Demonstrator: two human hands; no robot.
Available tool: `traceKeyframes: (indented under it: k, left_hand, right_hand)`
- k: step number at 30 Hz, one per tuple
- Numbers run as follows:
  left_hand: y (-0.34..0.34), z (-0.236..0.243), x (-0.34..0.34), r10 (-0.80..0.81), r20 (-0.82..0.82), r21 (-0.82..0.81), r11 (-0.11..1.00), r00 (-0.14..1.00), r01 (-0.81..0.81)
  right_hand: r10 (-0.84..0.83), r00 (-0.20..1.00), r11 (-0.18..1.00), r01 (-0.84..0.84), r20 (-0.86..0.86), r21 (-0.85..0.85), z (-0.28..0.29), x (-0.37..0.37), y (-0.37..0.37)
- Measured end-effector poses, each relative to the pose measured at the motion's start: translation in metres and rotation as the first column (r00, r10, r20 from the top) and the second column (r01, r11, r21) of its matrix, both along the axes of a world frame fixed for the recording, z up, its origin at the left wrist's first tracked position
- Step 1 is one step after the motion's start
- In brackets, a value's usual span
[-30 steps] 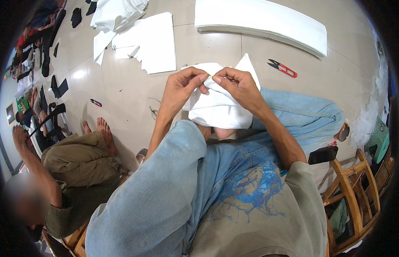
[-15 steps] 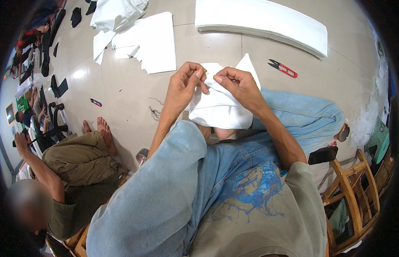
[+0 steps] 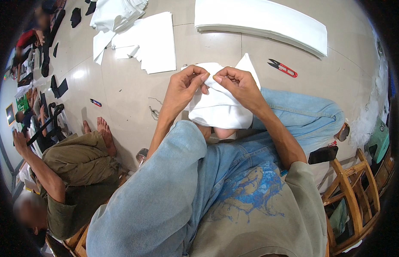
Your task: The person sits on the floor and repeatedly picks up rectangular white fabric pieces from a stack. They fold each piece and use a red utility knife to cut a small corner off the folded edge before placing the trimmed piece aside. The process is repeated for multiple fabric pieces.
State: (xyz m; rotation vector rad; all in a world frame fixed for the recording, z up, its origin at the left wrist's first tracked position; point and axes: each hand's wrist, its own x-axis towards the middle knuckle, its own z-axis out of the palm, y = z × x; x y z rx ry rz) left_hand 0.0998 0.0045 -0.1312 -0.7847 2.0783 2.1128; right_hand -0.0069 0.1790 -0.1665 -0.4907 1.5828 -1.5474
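A piece of white cloth (image 3: 216, 115) is draped over my feet, a pointed corner standing up behind my right hand. My left hand (image 3: 185, 85) is closed, thumb and forefinger pinched together at the cloth's upper part. Close beside it, my right hand (image 3: 241, 87) pinches too, its fingertips a small gap away from the left ones. The fingers cover the exact spot they grip, and a thin thread there would be too small to make out. Red-handled thread snips (image 3: 283, 68) lie on the floor to the right of the cloth.
Ahead lie a long white fabric stack (image 3: 259, 21) and a pile of white pieces (image 3: 158, 45). Small blue snips (image 3: 95, 103) and dark thread scraps (image 3: 154, 112) are on the floor. A co-worker (image 3: 75, 171) sits at left. A wooden chair (image 3: 356, 197) and a black phone-like object (image 3: 323, 155) are at right.
My left fingertips have moved slightly right, nearer to the right ones. My right hand stays in place. The co-worker at left has shifted head and raised arm a little.
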Motion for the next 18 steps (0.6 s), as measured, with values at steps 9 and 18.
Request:
traceKeyframes:
  k: [9,18]
  left_hand:
    - [0.0015,-0.0054,-0.0001,0.022,-0.024,-0.025,0.999,0.999,-0.022]
    - [-0.0003,-0.0035,-0.0010,-0.008,0.003,0.013,1.000,1.000,0.008]
  right_hand:
    - [-0.002,1.000,1.000,0.002,0.020,0.004,-0.0013,-0.0001,0.0003]
    - [-0.009,1.000,0.999,0.009,0.017,-0.033,-0.0049,0.0012,-0.0005]
